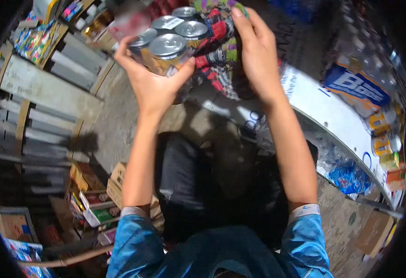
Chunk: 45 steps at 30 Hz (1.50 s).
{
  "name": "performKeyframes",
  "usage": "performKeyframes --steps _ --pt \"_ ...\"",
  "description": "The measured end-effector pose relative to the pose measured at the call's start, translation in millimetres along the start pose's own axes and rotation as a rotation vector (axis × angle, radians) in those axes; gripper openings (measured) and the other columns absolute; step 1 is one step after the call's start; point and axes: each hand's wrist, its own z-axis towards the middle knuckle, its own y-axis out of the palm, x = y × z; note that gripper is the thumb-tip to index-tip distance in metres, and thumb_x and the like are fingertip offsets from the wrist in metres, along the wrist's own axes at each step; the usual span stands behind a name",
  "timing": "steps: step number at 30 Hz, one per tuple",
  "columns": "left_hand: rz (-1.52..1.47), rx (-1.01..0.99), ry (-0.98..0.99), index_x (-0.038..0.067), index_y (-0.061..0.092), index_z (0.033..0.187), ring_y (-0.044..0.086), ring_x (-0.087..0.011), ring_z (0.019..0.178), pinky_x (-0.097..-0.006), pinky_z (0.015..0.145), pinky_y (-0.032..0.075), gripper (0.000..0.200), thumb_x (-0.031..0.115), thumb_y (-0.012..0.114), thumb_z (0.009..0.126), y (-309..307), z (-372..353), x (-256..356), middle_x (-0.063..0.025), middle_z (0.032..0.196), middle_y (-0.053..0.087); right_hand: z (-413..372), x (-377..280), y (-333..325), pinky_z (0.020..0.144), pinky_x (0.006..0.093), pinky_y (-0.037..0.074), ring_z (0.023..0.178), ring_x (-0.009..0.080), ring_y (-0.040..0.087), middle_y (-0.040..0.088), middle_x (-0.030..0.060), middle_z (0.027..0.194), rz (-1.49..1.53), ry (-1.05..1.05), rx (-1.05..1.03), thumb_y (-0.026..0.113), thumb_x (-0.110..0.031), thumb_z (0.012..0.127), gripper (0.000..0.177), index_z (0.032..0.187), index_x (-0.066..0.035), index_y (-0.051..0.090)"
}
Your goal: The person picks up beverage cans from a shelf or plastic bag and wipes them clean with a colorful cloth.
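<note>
My left hand (154, 90) grips a pack of drink cans (167, 45) from its near side, thumb and fingers spread around it. The cans have silver tops and yellowish sides, and several stand close together; a white label lies over one lid. Right beside them hangs a multicoloured woven cloth (219, 60) in red, black, green and purple. My right hand (257, 55) holds this cloth by its upper right part, fingers curled over the edge. Part of the cloth overlaps the right side of the pack in this view.
On the right, a white board (323, 102) carries a wrapped bottle pack (360, 85) with a blue label and some orange-yellow containers (384, 144). Below lies blue plastic packaging (349, 180). Cardboard boxes (89, 176) fill the lower left; a pale plank (45, 88) stands upper left.
</note>
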Motion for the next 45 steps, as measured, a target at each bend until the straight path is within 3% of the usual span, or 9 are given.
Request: performKeyframes --steps 3,4,6,11,12,17,24,25,45 --pt "0.081 -0.024 -0.028 0.002 0.033 0.142 0.053 -0.0292 0.123 -0.0419 0.109 0.043 0.104 0.028 0.098 0.065 -66.0 -12.7 -0.2 -0.0187 0.132 0.048 -13.9 -25.9 15.1 0.104 0.0395 0.049 0.117 0.0241 0.063 0.067 0.0162 0.124 -0.104 0.189 -0.199 0.056 -0.035 0.108 0.043 0.137 -0.004 0.059" --pt "0.126 -0.025 -0.022 0.002 0.034 0.142 0.053 -0.0291 0.123 -0.0419 0.109 0.043 0.104 0.028 0.098 0.064 -84.3 -20.5 -1.7 -0.0184 0.132 0.048 -2.3 -64.0 -9.3 0.091 0.0282 0.049 0.096 0.0123 0.061 0.068 0.0051 0.101 0.6 0.386 -0.714 0.047 -0.022 0.112 0.028 0.121 -0.001 0.064" --pt "0.192 -0.006 -0.059 0.002 0.035 0.143 0.053 -0.029 0.123 -0.0416 0.109 0.043 0.104 0.028 0.097 0.063 -114.3 -43.1 -14.2 -0.0175 0.132 0.048 -26.1 -7.7 42.9 0.091 0.0273 0.047 0.097 0.0111 0.057 0.067 0.0056 0.102 0.125 0.175 -0.184 0.047 -0.021 0.112 0.029 0.118 0.0 0.065" --pt "0.318 0.035 -0.307 0.003 0.042 0.14 0.052 -0.0325 0.124 -0.0439 0.109 0.043 0.099 0.026 0.096 0.06 -141.2 -111.6 -64.4 -0.0166 0.132 0.05 -65.3 2.2 84.0 0.107 0.0275 0.043 0.117 0.0129 0.062 0.072 0.0053 0.121 -0.31 0.079 -0.509 0.055 -0.028 0.11 0.038 0.132 0.001 0.064" --pt "0.385 0.015 -0.419 0.005 0.042 0.141 0.055 -0.0299 0.117 -0.0411 0.106 0.043 0.098 0.025 0.098 0.064 -139.5 -125.6 -74.3 -0.0153 0.126 0.053 -80.4 12.4 96.0 0.086 0.0411 0.051 0.091 0.0378 0.067 0.069 0.025 0.096 -0.377 -0.005 -0.443 0.055 -0.042 0.107 0.047 0.119 0.002 0.065" --pt "0.419 0.016 -0.623 0.006 0.046 0.13 0.05 -0.0406 0.122 -0.0498 0.105 0.042 0.09 0.022 0.097 0.058 -103.3 -195.7 -150.7 -0.0187 0.125 0.049 -116.7 17.9 118.0 0.073 0.0429 0.052 0.077 0.0413 0.066 0.065 0.0245 0.083 -0.325 0.315 -0.67 0.056 -0.036 0.108 0.033 0.112 -0.004 0.065" --pt "0.466 -0.157 -0.699 0.004 0.047 0.131 0.049 -0.0419 0.122 -0.0524 0.104 0.041 0.098 0.043 0.098 0.057 -42.1 -304.5 -250.0 -0.0207 0.125 0.048 -160.4 72.1 106.3 0.089 0.0461 0.054 0.107 0.0444 0.068 0.073 0.022 0.11 -0.597 0.457 -0.641 0.066 -0.03 0.099 0.029 0.116 -0.007 0.072" --pt "0.43 -0.3 -0.913 0.002 0.045 0.136 0.048 -0.0436 0.125 -0.0534 0.105 0.041 0.106 0.049 0.098 0.057 -39.0 -301.9 -246.7 -0.0234 0.13 0.048 -172.1 83.2 100.3 0.09 0.0462 0.055 0.105 0.0435 0.069 0.074 0.02 0.113 -0.61 0.45 -0.592 0.067 -0.031 0.098 0.03 0.118 -0.009 0.074" --pt "0.363 -0.164 -0.731 0.003 0.031 0.153 0.045 -0.0497 0.13 -0.0603 0.11 0.04 0.121 0.029 0.097 0.055 -9.3 -392.7 -273.4 -0.0298 0.138 0.044 -184.3 97.8 100.7 0.086 0.0476 0.055 0.098 0.0421 0.071 0.075 0.022 0.103 -0.922 0.634 -0.784 0.07 -0.036 0.096 0.03 0.114 -0.013 0.078"
